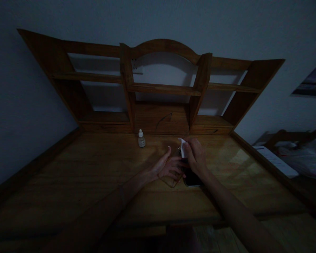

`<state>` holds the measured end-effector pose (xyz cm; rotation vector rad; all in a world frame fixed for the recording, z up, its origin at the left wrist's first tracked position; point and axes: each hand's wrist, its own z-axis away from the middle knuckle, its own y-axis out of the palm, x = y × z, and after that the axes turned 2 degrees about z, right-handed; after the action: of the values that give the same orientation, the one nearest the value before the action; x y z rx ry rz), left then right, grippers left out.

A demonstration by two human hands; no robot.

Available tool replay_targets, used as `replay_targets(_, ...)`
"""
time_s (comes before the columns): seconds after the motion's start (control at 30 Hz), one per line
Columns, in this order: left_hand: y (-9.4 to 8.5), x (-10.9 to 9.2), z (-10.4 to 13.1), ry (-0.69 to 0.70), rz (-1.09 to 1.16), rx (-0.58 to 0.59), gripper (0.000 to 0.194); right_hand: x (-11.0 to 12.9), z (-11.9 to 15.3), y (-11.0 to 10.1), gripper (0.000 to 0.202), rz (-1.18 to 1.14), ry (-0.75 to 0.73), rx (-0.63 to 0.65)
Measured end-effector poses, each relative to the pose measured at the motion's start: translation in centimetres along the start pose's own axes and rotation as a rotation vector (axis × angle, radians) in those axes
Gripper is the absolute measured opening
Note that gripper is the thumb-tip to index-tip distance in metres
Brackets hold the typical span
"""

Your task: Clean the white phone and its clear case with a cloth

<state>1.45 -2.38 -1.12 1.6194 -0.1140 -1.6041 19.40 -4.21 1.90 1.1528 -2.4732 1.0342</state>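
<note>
My left hand (168,167) holds a clear phone case (171,183), its thumb raised and its fingers seen through or against the case. At the far end of the case my right hand (197,156) pinches a white tissue or cloth (183,147), which is pressed to or close beside the case's corner; I cannot tell which. Partly under my right hand, a dark phone (192,178) lies on the wooden desk (94,168). A small clear dropper bottle (141,140) with a white top stands upright behind my left hand.
A wooden shelf unit (163,90) rises along the back of the desk. On the wall behind it is a white power outlet (137,67). To the right, beyond the desk's raised edge, are a white box-like object (276,161) and a wooden chair back (292,137).
</note>
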Motion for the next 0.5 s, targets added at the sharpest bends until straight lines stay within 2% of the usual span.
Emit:
replay_targets(0.23, 0.1, 0.1, 0.2, 0.002, 0.098, 0.02, 0.096, 0.4, -0.1, 0.4, 0.028, 0.076, -0.125, 0.188)
replay_targets(0.5, -0.2, 0.1, 0.2, -0.008, 0.302, -0.021, 0.09, 0.3, 0.1, 1.5, 0.031, 0.101, -0.235, 0.301)
